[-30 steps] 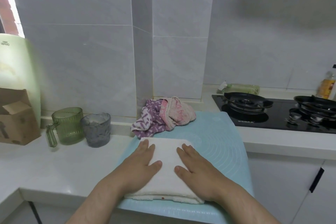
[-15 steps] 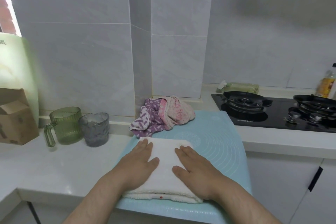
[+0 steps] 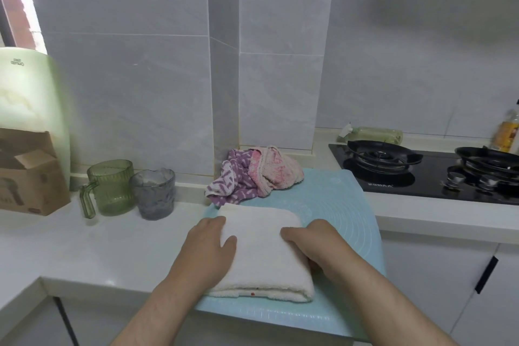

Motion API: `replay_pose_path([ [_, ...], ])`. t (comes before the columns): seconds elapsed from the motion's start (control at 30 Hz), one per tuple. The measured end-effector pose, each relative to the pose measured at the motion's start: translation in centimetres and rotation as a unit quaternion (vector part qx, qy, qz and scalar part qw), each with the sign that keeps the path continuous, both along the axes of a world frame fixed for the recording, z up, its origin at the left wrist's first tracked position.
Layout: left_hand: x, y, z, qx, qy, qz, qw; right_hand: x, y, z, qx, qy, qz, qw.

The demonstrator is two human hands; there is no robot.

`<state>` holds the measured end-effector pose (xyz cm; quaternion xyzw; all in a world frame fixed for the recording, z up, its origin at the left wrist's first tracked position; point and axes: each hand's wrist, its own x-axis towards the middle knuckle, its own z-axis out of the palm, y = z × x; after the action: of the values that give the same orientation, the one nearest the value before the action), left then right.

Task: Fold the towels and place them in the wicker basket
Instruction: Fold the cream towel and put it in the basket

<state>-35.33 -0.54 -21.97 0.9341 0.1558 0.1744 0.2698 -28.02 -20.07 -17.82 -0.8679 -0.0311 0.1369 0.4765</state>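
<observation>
Left hand (image 3: 207,250) and right hand (image 3: 317,244) now at white towel (image 3: 264,255) sides, grips clamped on it, fingertips hidden

White towel (image 3: 264,247): folded into a thick rectangular pad, flat on the near half of the light-blue mat (image 3: 351,205), layers visible at its near edge, left hand (image 3: 207,250) and right hand (image 3: 317,244) gripping its sides. Purple-patterned towel (image 3: 236,181) and pink towel (image 3: 276,168): crumpled, touching, at the mat's far-left corner.
</observation>
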Motion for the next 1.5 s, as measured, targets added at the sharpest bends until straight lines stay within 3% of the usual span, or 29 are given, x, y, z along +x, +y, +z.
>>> replay_pose_path([
  [0.13,-0.2,0.0,0.1,-0.041,-0.007,0.012,0.999,-0.3,0.6,0.4,0.092,0.065,0.033,0.993],
  [0.33,-0.5,-0.1,1.0,-0.108,-0.046,-0.005,0.993,-1.1,0.8,1.5,0.13,-0.037,0.1,0.986],
  [0.43,-0.4,0.1,2.1,-0.234,-0.058,0.004,0.97,-1.4,0.5,3.4,0.194,-0.068,0.147,0.967],
  [0.5,-0.3,-0.3,3.2,-0.427,-0.066,-0.027,0.902,-1.5,0.0,4.7,0.234,-0.08,0.178,0.952],
  [0.6,0.0,-1.3,5.0,-0.644,-0.024,-0.111,0.756,-1.2,-0.9,6.3,0.299,-0.074,0.207,0.929],
  [0.7,0.9,-1.9,5.4,-0.75,0.0,-0.201,0.631,-0.4,-1.8,7.4,0.35,-0.069,0.198,0.913],
  [0.77,1.6,-1.8,4.9,-0.762,0.0,-0.231,0.605,0.3,-2.7,7.5,0.37,-0.069,0.182,0.909],
  [0.83,2.7,-1.3,4.4,-0.744,-0.003,-0.24,0.623,1.3,-3.5,7.0,0.381,-0.063,0.163,0.908],
  [0.97,4.8,-0.5,4.4,-0.669,-0.041,-0.209,0.712,3.3,-4.1,3.8,0.372,-0.033,0.104,0.922],
  [1.03,5.7,-0.3,3.9,-0.646,-0.046,-0.18,0.74,4.1,-4.0,1.8,0.368,-0.018,0.07,0.927],
  [1.2,6.0,-0.5,2.1,-0.621,-0.046,-0.216,0.752,5.0,-3.3,-1.9,0.362,-0.017,0.026,0.932],
  [1.3,6.2,-0.7,1.6,-0.582,-0.045,-0.221,0.781,5.4,-3.3,-2.4,0.362,-0.004,0.023,0.932],
  [1.5,6.3,-0.4,1.3,-0.586,-0.061,-0.22,0.778,5.8,-4.0,-2.5,0.387,0.081,0.107,0.912],
])
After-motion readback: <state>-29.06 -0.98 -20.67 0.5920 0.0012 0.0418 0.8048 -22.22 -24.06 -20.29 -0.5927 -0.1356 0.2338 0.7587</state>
